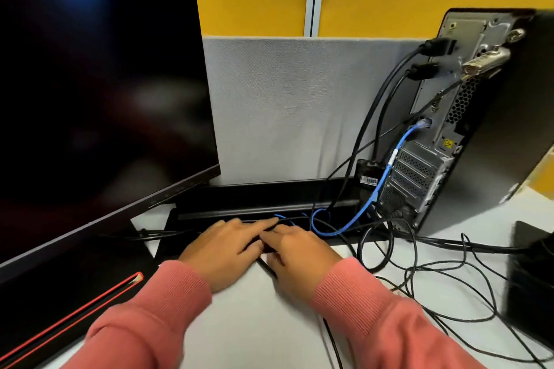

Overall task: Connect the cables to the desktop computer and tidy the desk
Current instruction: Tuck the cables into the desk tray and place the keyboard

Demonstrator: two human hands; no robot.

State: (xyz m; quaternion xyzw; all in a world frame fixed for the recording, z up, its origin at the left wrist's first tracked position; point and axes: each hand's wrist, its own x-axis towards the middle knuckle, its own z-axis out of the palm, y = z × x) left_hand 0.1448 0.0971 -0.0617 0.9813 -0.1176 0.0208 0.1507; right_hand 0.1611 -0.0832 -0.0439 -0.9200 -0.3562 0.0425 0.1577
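Table (248, 323) — pale grey top, with a black cable trough (239, 207) set along its back edge. On it: monitor (90, 84) with black, red-edged base (69, 287) at left; tower (479, 117) upright at right, rear ports showing; loose black cables (449, 293) tangled beside it; blue cable (353, 223) looping into the trough; black box (530, 284) at far right.

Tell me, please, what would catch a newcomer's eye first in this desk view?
Probably the two hands, left hand and right hand, side by side over the open black cable tray at the desk's back edge. Next, the bright blue cable running from the computer tower on the right down into that tray. A large dark monitor fills the left.
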